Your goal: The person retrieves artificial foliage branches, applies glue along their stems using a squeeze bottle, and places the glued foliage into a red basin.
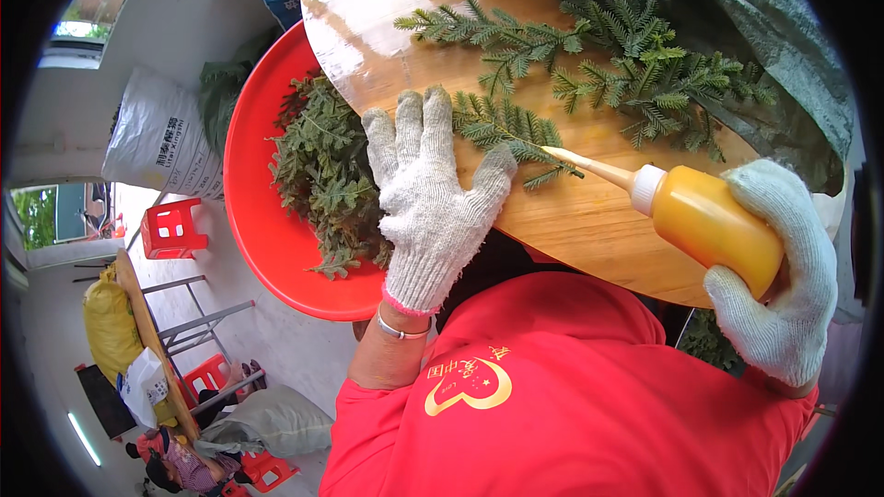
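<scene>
My left hand [428, 198], in a white knit glove, lies with fingers outstretched at the edge of the wooden table. Between its index finger and thumb is a small green fir sprig [529, 133], and the thumb overlaps the sprig's stem. In my right hand [783, 285], also gloved, is a tilted squeeze bottle [714, 216] of yellow-orange contents. Its long pale nozzle points left, with the tip at the sprig's stem. Larger fir branches [635, 55] lie farther back on the table.
A red basin [253, 212] filled with cut greenery [322, 166] stands left of the wooden table [378, 28]. Grey-green sheeting [783, 28] covers the far right. White sacks [161, 133], a red stool [173, 228] and seated people [189, 465] are farther left.
</scene>
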A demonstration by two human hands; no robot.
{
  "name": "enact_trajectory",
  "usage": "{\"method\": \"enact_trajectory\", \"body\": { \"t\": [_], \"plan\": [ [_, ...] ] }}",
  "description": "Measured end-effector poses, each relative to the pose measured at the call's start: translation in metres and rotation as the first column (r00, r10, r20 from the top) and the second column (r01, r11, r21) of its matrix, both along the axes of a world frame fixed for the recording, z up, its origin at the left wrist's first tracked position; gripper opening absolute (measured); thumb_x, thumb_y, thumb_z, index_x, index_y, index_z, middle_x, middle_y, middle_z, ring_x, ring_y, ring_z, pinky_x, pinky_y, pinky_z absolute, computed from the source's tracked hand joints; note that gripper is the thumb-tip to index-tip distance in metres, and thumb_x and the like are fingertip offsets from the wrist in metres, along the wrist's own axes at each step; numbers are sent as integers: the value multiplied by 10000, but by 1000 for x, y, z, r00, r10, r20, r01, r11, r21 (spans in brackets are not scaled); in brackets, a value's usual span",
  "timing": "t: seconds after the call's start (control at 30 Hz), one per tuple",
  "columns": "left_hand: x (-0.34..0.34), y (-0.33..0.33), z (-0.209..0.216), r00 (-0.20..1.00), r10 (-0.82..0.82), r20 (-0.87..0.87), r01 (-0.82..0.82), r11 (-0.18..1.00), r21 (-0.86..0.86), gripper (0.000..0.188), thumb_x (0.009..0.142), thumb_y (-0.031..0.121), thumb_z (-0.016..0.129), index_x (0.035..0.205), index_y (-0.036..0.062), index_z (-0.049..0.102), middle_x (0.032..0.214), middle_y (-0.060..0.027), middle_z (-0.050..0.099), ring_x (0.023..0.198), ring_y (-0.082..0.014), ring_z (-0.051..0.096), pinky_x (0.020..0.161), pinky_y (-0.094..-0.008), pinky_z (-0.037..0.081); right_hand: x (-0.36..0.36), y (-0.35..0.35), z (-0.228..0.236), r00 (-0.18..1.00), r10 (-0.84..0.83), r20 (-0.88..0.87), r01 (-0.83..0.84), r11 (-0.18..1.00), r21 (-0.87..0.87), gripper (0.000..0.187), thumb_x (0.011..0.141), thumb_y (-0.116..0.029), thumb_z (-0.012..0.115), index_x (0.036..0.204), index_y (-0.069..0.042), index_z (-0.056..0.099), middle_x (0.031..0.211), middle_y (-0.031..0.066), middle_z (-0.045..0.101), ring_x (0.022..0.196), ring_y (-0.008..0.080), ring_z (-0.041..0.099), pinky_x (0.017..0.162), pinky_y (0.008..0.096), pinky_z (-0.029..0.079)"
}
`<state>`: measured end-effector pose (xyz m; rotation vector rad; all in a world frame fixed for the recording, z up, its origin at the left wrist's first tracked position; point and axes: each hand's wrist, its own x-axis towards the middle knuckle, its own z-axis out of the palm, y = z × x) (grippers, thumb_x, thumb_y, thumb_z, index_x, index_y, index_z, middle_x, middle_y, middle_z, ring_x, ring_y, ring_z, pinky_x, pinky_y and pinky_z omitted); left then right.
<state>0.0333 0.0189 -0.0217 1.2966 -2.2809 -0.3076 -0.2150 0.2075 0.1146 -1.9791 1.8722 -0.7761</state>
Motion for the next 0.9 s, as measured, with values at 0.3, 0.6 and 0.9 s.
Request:
{"method": "enact_trajectory", "body": {
  "t": [0.3,0.6,0.9],
  "plan": [
    [1,1,1,1000,-6,6,6,1000,28,797,839,419,775,1449,-25,519,1521,-324,431,1474,-549,256,1229,-550,193,-6,1,6,999,31,-22,-31,999,15,695,633,74,675,1320,23,579,1289,203,581,1213,317,576,1083,404,420],
    [2,-3,-4,999,-14,47,12,999,42,823,869,478,742,1466,-30,492,1562,-320,372,1485,-551,220,1230,-557,187,-12,6,-1,999,44,13,-44,999,9,689,637,47,706,1315,23,583,1289,203,579,1215,330,571,1074,421,427],
    [-1,1,8,993,-3,115,-6,997,75,969,782,575,788,1496,9,457,1552,-306,390,1474,-546,247,1228,-558,208,-11,12,4,994,-10,-111,11,1000,2,703,648,24,706,1338,17,571,1292,199,583,1207,323,570,1071,427,425]
  ]
}}
